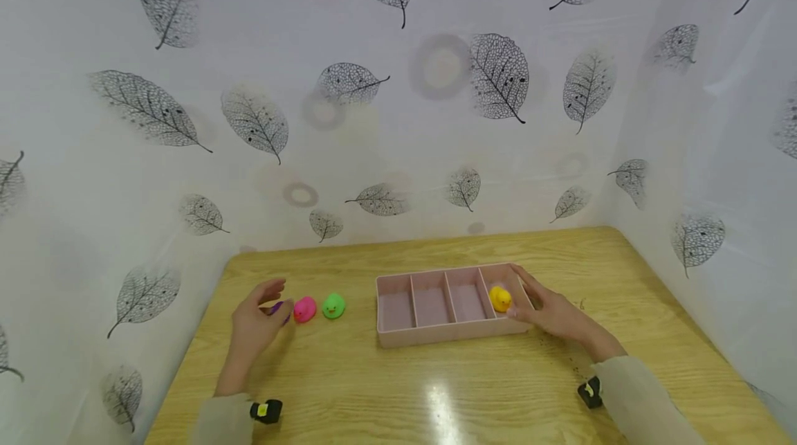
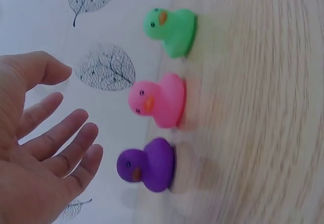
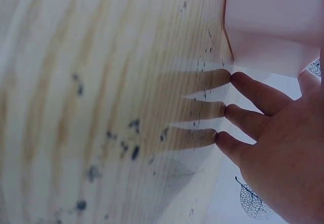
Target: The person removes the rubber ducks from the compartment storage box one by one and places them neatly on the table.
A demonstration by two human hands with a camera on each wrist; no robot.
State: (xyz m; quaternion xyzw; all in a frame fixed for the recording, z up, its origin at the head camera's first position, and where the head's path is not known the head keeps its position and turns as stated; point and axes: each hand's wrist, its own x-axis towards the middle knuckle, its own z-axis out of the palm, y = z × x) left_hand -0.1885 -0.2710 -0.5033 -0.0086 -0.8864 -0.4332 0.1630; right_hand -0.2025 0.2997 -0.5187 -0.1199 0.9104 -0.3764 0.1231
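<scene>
My left hand [image 2: 45, 153] hovers over the purple rubber duck [image 2: 147, 165], apart from it, with fingers loosely spread and nothing between them. In the head view this hand partly hides the purple duck. Beside that duck stand a pink rubber duck [image 1: 304, 309] and a green rubber duck [image 1: 333, 306]. At the right end of a pale pink divided box [image 1: 429, 335], my right hand [image 1: 551, 310] grips the end with thumb and index finger. Its other fingertips rest on the table in the right wrist view. A yellow rubber duck [image 1: 500, 299] sits in the box's rightmost compartment.
The wooden table [image 1: 349, 383] carries the ducks and the box. White sheeting [image 1: 386, 147] with a leaf print hangs along its back and sides. Dark specks [image 3: 134, 153] mark the tabletop by the right hand.
</scene>
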